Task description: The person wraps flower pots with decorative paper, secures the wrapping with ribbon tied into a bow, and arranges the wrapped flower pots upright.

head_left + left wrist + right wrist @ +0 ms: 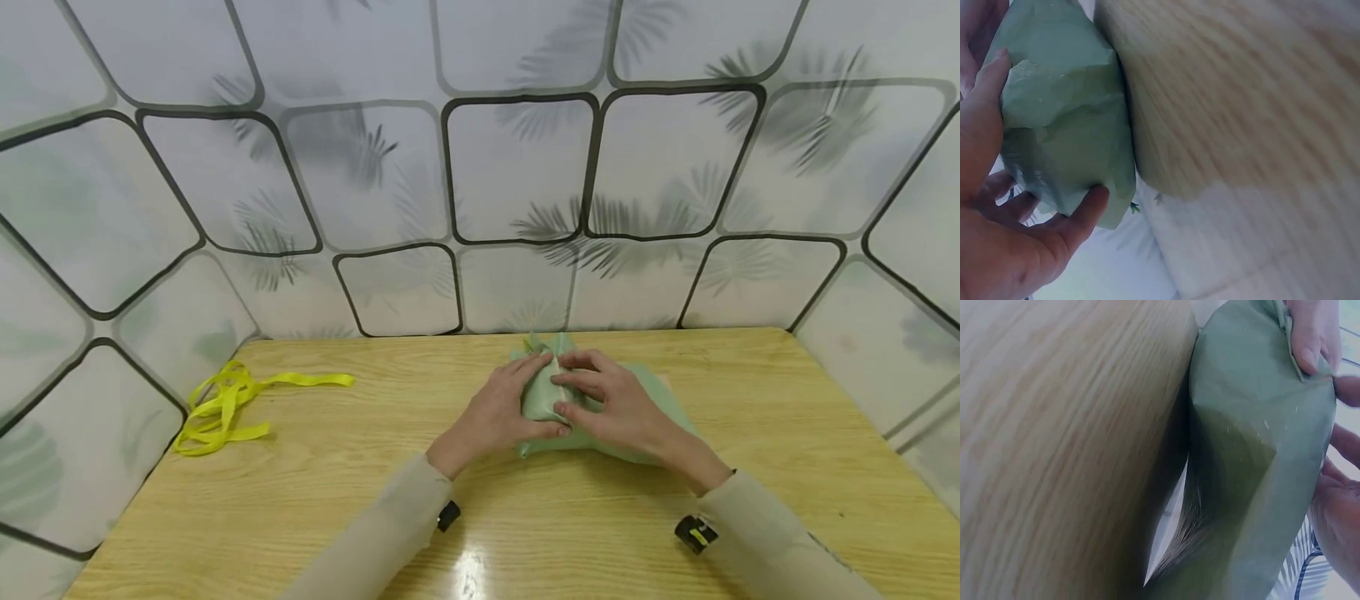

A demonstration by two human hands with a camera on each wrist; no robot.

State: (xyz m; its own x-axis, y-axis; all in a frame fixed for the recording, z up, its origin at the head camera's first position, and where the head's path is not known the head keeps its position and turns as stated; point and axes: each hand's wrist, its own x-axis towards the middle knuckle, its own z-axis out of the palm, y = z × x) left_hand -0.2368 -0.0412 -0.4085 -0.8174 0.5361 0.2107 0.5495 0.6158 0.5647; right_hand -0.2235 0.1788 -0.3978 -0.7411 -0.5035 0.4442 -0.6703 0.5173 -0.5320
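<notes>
A bundle of pale green wrapping paper (542, 398) lies toward the back of the table, wider at its right end. My left hand (498, 408) holds its left side, thumb in front and fingers across the top. In the left wrist view, that hand's fingers (1088, 215) curve over the creased paper. My right hand (618, 408) grips the folded edge on top with bent fingers and thumb. At the open end in the right wrist view, thin bristly strands (1188, 537) show inside the paper (1247, 381). Most of the contents are hidden.
A loose tangle of yellow ribbon (225, 408) lies at the table's left edge. The wooden table (337, 500) meets a patterned fabric wall (517, 175) at the back and sides. A small green sprig (1134, 207) pokes out by the bundle's narrow end.
</notes>
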